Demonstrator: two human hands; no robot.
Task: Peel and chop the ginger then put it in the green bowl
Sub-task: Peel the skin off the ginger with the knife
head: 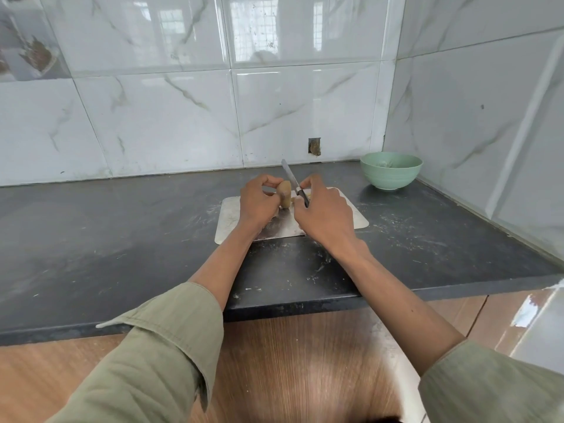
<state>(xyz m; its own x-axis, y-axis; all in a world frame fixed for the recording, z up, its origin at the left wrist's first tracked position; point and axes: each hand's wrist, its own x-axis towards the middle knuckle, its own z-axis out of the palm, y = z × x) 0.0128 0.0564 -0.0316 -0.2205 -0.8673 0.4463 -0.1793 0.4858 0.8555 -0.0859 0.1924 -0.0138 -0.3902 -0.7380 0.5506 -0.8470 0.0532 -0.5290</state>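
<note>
A tan piece of ginger [285,194] stands upright on a pale cutting board [227,222] on the dark counter. My left hand [258,203] grips the ginger from its left side. My right hand [323,213] holds a knife [293,181] by its dark handle, the blade pointing up and away, right beside the ginger's right edge. A few pale bits lie on the board behind my right hand, mostly hidden. The green bowl [391,170] sits at the back right corner of the counter, apart from both hands.
The black counter [122,239] has a front edge close to my body, with wooden cabinet fronts below. Marble-look tiled walls close in at the back and on the right, just beyond the bowl. A small dark hole [314,146] marks the back wall.
</note>
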